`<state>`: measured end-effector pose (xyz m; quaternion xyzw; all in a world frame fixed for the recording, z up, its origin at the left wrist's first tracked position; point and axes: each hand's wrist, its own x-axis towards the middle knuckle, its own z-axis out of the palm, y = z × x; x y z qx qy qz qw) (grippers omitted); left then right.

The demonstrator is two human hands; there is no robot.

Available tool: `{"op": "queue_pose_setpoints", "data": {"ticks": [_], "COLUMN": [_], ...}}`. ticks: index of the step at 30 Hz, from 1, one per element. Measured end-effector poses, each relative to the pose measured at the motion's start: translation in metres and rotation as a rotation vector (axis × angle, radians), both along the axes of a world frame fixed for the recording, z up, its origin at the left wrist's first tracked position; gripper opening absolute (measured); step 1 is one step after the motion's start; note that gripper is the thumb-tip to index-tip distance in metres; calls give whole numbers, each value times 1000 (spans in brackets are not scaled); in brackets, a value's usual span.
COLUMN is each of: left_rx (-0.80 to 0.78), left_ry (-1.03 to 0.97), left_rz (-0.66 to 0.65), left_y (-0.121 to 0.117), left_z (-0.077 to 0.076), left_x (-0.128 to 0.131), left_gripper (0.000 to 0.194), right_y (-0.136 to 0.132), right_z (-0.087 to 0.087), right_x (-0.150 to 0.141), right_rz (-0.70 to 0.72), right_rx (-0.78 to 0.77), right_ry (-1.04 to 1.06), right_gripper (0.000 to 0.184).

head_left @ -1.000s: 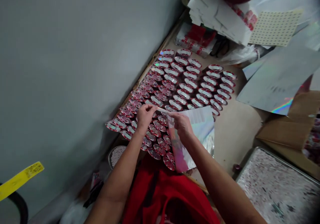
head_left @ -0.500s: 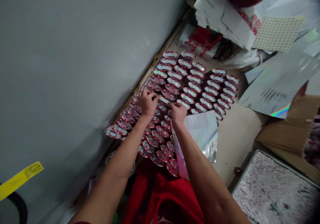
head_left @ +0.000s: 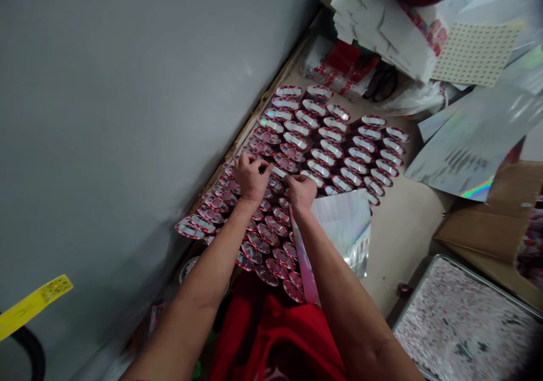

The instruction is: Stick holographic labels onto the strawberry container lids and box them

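A small whitish label strip (head_left: 279, 171) spans the gap between my hands, pinched at its two ends. My left hand (head_left: 251, 177) has thumb and forefinger closed on the left end, and my right hand (head_left: 302, 190) grips the right end. Below lie close rows of small red-patterned containers with oval-looking tops. At the back and right, many tops bear a pale shiny strip, such as this container (head_left: 333, 148). Nearer me, others such as this container (head_left: 268, 234) show patterned tops without one. A silvery iridescent sheet (head_left: 339, 222) lies by my right forearm.
A grey wall (head_left: 127, 86) borders the left side. Back right are stacked white cartons (head_left: 377, 24), a dotted yellowish sticker sheet (head_left: 475, 52) and a larger silvery sheet (head_left: 466, 137). At right stand a cardboard box (head_left: 487, 211) and a metal tray (head_left: 413, 290) of pale bits.
The view has shifted very slightly. Both hands keep nearly the same place over the containers, with the strip still held between them.
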<state>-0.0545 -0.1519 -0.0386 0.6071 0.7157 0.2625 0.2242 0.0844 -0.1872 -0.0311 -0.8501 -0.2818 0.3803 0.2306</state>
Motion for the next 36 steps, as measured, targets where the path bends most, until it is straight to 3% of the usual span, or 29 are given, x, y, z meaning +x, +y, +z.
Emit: {"op": "queue_pose_setpoints", "data": {"ticks": [4, 8, 12, 17, 19, 21, 26, 30, 33, 36], "left_rx": [-20, -23, -148, -496, -572, -593, -554, -474, -304, -138], "left_ry": [-26, -94, -390, -1074, -1223, -1277, -1286, -1183, -916, -463], "left_rz": [160, 116, 128, 170, 189, 240, 383, 392, 273, 127], "left_y": [15, 20, -16, -72, -80, -81, -79, -66, -42, -11], "left_z": [6, 16, 26, 28, 27, 27, 29, 29, 27, 22], "left_x": [3, -2, -11, -5, 3, 11, 20, 18, 16, 19], "left_gripper": [52, 41, 21, 58, 70, 69, 58, 48, 30, 16], "right_y": [8, 9, 2, -1, 0, 1, -3, -12, -12, -2], "right_z": [7, 6, 10, 25, 29, 32, 32, 34, 30, 15], "right_x": [4, 12, 15, 7, 4, 3, 11, 22, 26, 25], "right_rz": [99, 68, -88, -311, -340, -355, -355, -347, -391, -435], "right_rx": [-54, -9, 77, 83, 77, 75, 115, 207, 278, 400], "right_ry": [-95, 2, 227, 501, 565, 593, 603, 765, 803, 633], "right_gripper": [23, 17, 27, 31, 32, 33, 44, 55, 60, 52]}}
